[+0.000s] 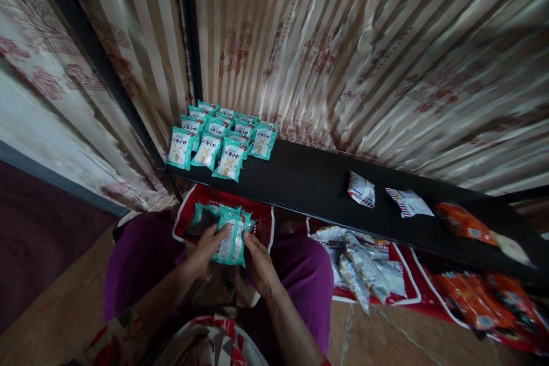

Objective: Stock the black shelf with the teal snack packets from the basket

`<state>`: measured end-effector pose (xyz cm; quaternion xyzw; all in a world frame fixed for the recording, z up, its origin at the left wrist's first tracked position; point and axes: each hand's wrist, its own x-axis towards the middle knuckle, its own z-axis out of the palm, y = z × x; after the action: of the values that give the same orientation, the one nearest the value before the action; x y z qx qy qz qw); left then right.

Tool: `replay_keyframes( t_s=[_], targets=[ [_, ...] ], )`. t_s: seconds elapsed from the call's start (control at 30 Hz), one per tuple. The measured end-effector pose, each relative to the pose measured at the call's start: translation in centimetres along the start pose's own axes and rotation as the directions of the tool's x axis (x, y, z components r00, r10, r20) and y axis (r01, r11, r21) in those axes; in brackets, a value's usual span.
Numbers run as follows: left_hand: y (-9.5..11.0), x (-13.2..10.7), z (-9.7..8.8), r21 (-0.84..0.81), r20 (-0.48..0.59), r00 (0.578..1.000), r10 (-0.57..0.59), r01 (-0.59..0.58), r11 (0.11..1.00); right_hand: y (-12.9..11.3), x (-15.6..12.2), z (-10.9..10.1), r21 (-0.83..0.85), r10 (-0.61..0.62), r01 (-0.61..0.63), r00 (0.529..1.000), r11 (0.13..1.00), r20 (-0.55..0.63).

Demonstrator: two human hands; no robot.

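Observation:
Between my hands, above the near edge of a red basket [182,206], is a small bunch of teal-and-white snack packets [229,234]. My left hand [209,245] grips the bunch from the left, its thumb on the front. From the right side my right hand [257,251] holds the same bunch with its fingers pressed on the edge. More teal packets [199,220] lie in the basket behind my left hand. On the left end of the black shelf [295,174], several matching snack packets [231,157] stand in rows, fronts facing me.
Two white packets [361,189] and orange packets [465,222] lie farther right on the shelf. Below are a basket of silver-white packets [364,263] and one of orange packets [476,297]. A patterned curtain [300,57] hangs behind; dark posts [189,28] frame the left end.

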<state>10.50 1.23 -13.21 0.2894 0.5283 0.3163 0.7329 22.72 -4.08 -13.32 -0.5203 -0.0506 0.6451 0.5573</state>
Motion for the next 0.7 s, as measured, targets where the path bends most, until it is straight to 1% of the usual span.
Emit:
replay_keyframes(
  t_s=[0.1, 0.17, 0.27, 0.4, 0.53, 0.7],
  targets=[
    [0.1, 0.2, 0.2, 0.019, -0.034, 0.999, 0.04, -0.039, 0.999, 0.3, -0.6, -0.1, -0.043, 0.024, -0.023, 0.999, 0.999, 0.03],
    [0.1, 0.3, 0.4, 0.005, -0.049, 0.997, 0.055, -0.055, 0.998, 0.4, -0.7, -0.1, -0.043, 0.019, -0.016, 0.997, 0.999, 0.068],
    [0.1, 0.4, 0.7, -0.015, -0.059, 0.995, 0.081, -0.082, 0.997, 0.5, -0.6, 0.2, 0.018, -0.021, 0.019, 0.994, 1.0, 0.103],
    [0.2, 0.8, 0.7, -0.044, -0.098, 0.994, 0.058, -0.062, 0.997, 0.5, -0.2, 0.7, 0.091, -0.055, 0.047, 0.994, 0.995, 0.093],
    [0.6, 1.3, 0.8, -0.057, -0.039, 0.997, 0.059, -0.062, 0.996, 0.3, -0.2, 1.0, 0.117, -0.078, 0.068, 0.994, 0.991, 0.078],
    [1.0, 1.9, 1.1, -0.015, 0.009, 0.999, 0.037, -0.037, 0.999, 0.3, 0.0, 0.9, 0.162, -0.084, 0.074, 0.995, 0.984, 0.058]
  ],
)
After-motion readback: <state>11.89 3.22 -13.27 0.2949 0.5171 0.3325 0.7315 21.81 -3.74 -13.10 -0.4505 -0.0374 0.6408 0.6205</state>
